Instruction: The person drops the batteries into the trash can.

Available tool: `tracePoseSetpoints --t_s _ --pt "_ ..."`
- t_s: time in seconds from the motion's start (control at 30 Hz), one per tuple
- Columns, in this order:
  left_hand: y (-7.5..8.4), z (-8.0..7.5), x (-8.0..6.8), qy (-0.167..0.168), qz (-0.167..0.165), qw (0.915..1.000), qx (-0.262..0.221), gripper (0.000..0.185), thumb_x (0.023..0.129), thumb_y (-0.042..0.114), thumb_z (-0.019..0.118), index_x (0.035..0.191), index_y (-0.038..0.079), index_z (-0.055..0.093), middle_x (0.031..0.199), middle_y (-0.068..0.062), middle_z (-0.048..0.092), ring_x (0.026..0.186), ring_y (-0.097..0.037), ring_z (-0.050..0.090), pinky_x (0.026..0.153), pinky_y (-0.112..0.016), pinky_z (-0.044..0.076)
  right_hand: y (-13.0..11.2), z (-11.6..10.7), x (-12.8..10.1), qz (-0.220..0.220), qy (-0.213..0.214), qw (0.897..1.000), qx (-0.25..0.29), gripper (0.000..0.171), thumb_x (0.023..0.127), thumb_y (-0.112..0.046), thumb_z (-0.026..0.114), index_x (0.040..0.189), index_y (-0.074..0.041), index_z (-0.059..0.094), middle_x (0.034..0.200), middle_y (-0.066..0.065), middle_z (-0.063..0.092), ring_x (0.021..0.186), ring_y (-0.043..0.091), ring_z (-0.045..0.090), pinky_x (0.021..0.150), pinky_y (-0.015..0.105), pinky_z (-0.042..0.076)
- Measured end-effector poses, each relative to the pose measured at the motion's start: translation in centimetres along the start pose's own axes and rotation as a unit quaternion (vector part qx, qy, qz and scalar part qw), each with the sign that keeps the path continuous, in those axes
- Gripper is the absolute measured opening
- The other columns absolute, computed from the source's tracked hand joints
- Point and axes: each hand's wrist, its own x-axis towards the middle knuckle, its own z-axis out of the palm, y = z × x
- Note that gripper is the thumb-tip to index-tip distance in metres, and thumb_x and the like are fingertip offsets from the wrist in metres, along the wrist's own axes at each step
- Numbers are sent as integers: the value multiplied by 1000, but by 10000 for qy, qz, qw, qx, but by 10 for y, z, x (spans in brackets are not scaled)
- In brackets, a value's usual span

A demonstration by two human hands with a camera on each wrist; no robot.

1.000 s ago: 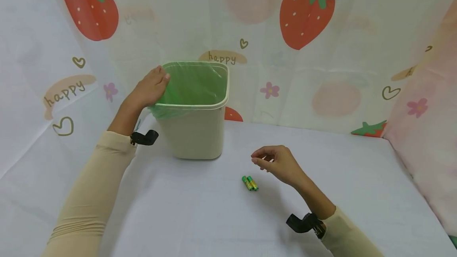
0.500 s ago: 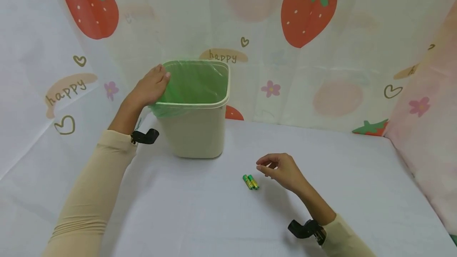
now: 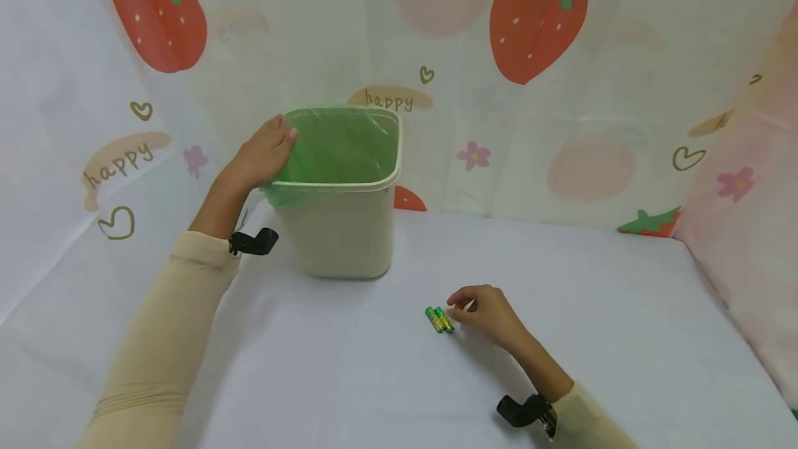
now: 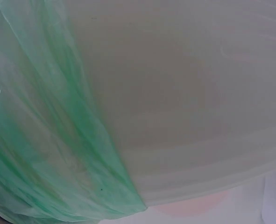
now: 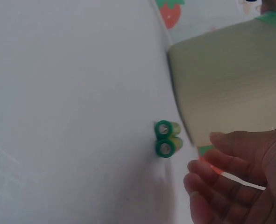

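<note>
In the head view, a cream trash can (image 3: 337, 234) stands upright, lined with a green plastic bag (image 3: 343, 147) folded over its rim. My left hand (image 3: 264, 151) grips the can's left rim over the bag. The left wrist view shows the folded bag (image 4: 67, 121) against the can's side (image 4: 184, 112); those fingers are hidden there. Two green-and-yellow batteries (image 3: 440, 320) lie side by side on the white table. Just right of them is my right hand (image 3: 489, 314), fingers bent and thumb apart from them. The right wrist view shows that hand's fingers (image 5: 217, 186) holding nothing, beside the battery ends (image 5: 164, 139).
A backdrop (image 3: 449, 109) printed with strawberries and hearts rises behind the trash can and continues along both sides. White cloth (image 3: 349, 366) covers the table. Black wrist cameras (image 3: 254, 241) sit on both forearms.
My right hand has come down toward the table and closer to the batteries. The left hand, the trash can and the batteries stay where they were.
</note>
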Motion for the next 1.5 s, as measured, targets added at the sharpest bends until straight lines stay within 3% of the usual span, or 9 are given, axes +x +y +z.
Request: tracePoseSetpoints --t_s 0.57,0.77,1.07,1.5 --pt "4 -2 -2 77 60 10000 -16 66 113 35 15 155 -13 0 165 -30 -8 154 -42 -8 124 -53 -2 -1 16 1 112 176 9984 -534 10 86 -12 82 95 -10 78 73 -7 64 66 7 58 56 27 47" --pt "4 -1 -2 107 28 9999 -9 66 113 36 15 156 -12 1 165 -29 -7 154 -41 -8 124 -53 -1 -2 17 0 56 222 9969 -751 6 84 -13 83 86 -12 78 71 -8 62 67 9 56 56 29 46" --pt "2 1 -1 118 24 9999 -1 66 113 36 14 157 -11 3 165 -29 -6 154 -40 -8 124 -53 -1 -1 17 -3 234 202 9922 -1211 11 83 -11 83 79 -14 74 73 -7 62 71 10 55 64 32 47" --pt "0 2 0 106 38 9999 22 66 112 36 14 157 -12 4 165 -29 -6 154 -41 -7 124 -54 -1 -6 -2 7 -31 -363 9967 -727 10 84 -7 81 81 -10 72 74 -5 66 68 10 57 61 28 48"
